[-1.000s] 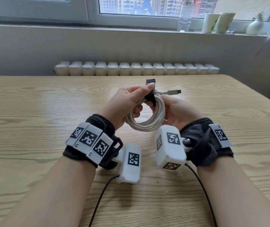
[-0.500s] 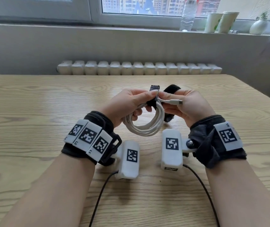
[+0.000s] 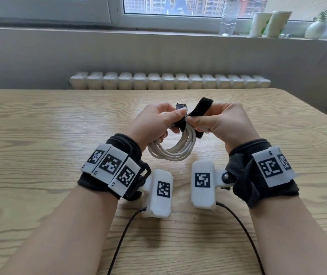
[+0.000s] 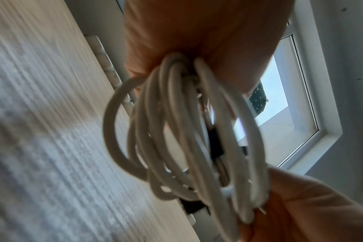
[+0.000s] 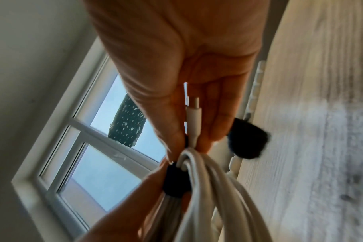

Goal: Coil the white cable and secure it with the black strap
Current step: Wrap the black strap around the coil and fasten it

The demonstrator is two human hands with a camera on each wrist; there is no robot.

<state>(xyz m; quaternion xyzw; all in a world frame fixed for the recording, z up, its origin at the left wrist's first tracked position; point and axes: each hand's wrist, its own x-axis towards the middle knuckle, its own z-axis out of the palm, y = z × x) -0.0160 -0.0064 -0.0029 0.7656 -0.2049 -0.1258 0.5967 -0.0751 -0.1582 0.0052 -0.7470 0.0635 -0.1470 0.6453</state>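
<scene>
The white cable [image 3: 173, 150] hangs as a coil of several loops above the wooden table [image 3: 39, 155]. My left hand [image 3: 178, 120] grips the top of the coil and pins one end of the black strap [image 3: 200, 108] against it. My right hand [image 3: 193, 121] pinches the strap's free end, which arches up over the fingers. In the right wrist view the strap [image 5: 247, 140] passes behind the fingers, a band of it wraps the cable [image 5: 207, 188], and the cable's connector [image 5: 194, 111] lies along the fingers. The left wrist view shows the cable's loops [image 4: 186, 131] up close.
A white radiator [image 3: 168, 81] runs behind the table's far edge. A bottle [image 3: 228, 18], paper cups [image 3: 269, 23] and a small vase [image 3: 316, 29] stand on the window sill. Black leads [image 3: 123, 235] from the wrist cameras lie on the near table.
My right hand has turned palm down and lifted the strap's free end over the coil. The connector that stuck out to the right is now hidden in the head view.
</scene>
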